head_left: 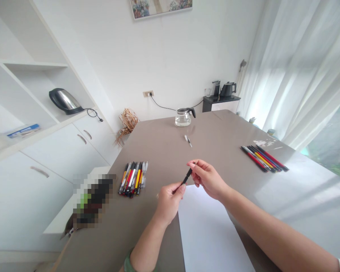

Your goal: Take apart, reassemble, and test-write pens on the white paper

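Note:
A black pen point(187, 176) is held at a slant over the far edge of a white sheet of paper point(212, 234). My left hand point(169, 199) grips its lower end between thumb and fingers. Its upper end is pinched by the fingertips of my right hand point(208, 178). Left of my hands, a pile of pens point(133, 178) in black, white, red and yellow lies on the brown table point(158, 151). A second group of pens point(264, 158), mostly red, black, yellow and blue, lies off to the right.
A single pen point(188, 141) lies further back, in front of a glass pot point(183, 118) with clear liquid. At the left edge is a blurred dark item point(93, 200). White scraps point(263, 143) lie behind the right-hand pens. A kettle point(65, 101) stands on the left shelf.

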Available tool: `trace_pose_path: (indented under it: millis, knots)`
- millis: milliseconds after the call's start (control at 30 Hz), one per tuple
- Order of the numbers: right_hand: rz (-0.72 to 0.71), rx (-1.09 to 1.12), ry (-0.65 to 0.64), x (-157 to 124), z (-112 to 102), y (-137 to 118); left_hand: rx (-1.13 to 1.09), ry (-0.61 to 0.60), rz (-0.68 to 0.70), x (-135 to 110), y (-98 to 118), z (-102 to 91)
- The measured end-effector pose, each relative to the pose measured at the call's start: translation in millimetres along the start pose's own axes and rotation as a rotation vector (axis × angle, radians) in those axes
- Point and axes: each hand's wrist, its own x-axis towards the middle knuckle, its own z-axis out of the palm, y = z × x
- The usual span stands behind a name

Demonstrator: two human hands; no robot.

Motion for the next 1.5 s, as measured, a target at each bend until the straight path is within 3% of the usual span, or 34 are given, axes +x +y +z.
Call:
trace_pose_path:
  millis: [333,567,767,967,1167,1367,1500]
  knots:
    - [-0.036,-0.101,0.062,4,-6,10,0.040,-0.020,0.029,-1,4,-0.3]
    - [-0.002,-0.002,0.000,1,-1,3,0.015,0.046,0.001,1,1,0.3]
    - [0.007,-0.070,0.102,4,-6,12,0.020,0.020,0.011,0,2,0.6]
    - [0.001,-0.025,0.013,2,-1,4,0.024,0.061,0.008,0,2,0.9]
    - [0.009,-0.100,0.120,5,-7,11,0.036,0.019,0.029,0,3,1.3]
    - [0.034,-0.003,0.032,2,-2,1,0.013,0.060,-0.001,1,0,1.3]
    - [0.015,-0.020,0.045,3,-3,4,0.013,0.048,-0.003,1,1,1.4]
